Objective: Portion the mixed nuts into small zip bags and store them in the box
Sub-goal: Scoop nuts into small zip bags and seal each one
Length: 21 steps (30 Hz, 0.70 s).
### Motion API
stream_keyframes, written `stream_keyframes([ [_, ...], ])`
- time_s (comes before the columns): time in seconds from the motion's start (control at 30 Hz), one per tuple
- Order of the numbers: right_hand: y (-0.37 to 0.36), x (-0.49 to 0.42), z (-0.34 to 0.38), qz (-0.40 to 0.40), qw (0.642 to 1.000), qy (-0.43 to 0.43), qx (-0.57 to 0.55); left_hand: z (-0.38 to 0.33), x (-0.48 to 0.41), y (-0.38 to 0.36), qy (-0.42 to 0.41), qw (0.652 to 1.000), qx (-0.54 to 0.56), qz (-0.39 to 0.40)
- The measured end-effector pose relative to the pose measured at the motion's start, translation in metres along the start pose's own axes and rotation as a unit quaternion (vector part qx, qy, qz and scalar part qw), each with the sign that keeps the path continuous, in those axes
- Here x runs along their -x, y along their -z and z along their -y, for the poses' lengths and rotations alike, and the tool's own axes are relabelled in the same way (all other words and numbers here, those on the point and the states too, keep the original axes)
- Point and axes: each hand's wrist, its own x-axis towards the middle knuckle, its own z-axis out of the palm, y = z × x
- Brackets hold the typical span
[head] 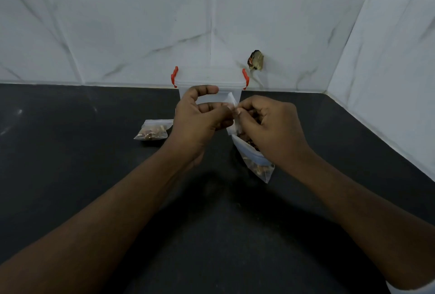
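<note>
1. One portion looks done: a filled bag (pixel 154 130) lies flat on the black counter (pixel 70 152), left of centre, just left of my left wrist. I cannot read whether its zip is pressed closed.
2. I judge that I am in the middle of the second portion. My left hand (pixel 200 117) pinches one edge of the small zip bag (pixel 228 99) at the centre of the frame. My right hand (pixel 270 124), fingers curled, pinches the same bag from the other side, at its mouth.
3. The supply is not finished: the big bag (pixel 254 159) stands open under my right hand, a little right of centre, with mixed nuts (pixel 259 168) in it.
4. The box (pixel 209 82) stands behind my hands, against the tiled wall (pixel 117 35), with red latches (pixel 174 77) on both sides. No bag is visible inside it, so I judge the storing is all left to do.
5. Hard to make out:
   - My hands cover most of the small zip bag, so I cannot tell how full it is.
   - I cannot tell if my right fingers also hold nuts.
   - The box is pale and half hidden, so I cannot say if its lid is on.
   - A dark object (pixel 256 61) on the wall, right of the box, I cannot identify.
</note>
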Motion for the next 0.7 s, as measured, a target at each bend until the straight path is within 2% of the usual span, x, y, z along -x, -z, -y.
stream_keyframes([
  [0.33,0.01,-0.008,-0.014,-0.03,0.993,-0.11,0.022,-0.001,0.001,-0.005,-0.013,1.0,-0.024,-0.011],
  [0.43,0.009,-0.007,-0.017,-0.007,0.995,-0.052,0.085,0.001,0.006,-0.007,-0.01,1.0,-0.023,-0.003],
  [0.6,0.004,-0.007,-0.019,0.017,0.97,0.138,0.199,-0.001,0.008,-0.008,-0.018,0.999,-0.031,-0.034],
  [0.7,0.003,-0.006,-0.019,0.027,0.978,0.108,0.177,-0.003,0.008,-0.007,-0.039,0.994,-0.094,-0.031],
])
